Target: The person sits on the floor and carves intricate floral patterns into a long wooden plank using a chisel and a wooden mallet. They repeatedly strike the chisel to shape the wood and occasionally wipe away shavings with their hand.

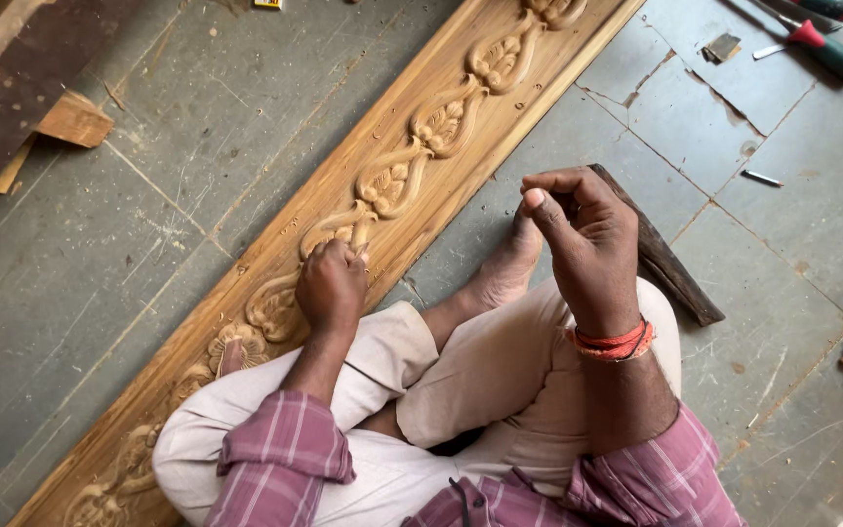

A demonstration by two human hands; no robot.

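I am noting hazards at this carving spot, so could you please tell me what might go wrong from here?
The left hand is closed on the carved plank, so a slip could mar the raised leaf relief. The bare foot lies right beside the plank's edge and could be struck. The red-handled tools and a small metal piece lie loose on the stone floor, easy to tread on.

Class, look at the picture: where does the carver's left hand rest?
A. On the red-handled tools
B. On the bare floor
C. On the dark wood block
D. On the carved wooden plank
D: the left hand sits closed on the plank, over its leaf carving.
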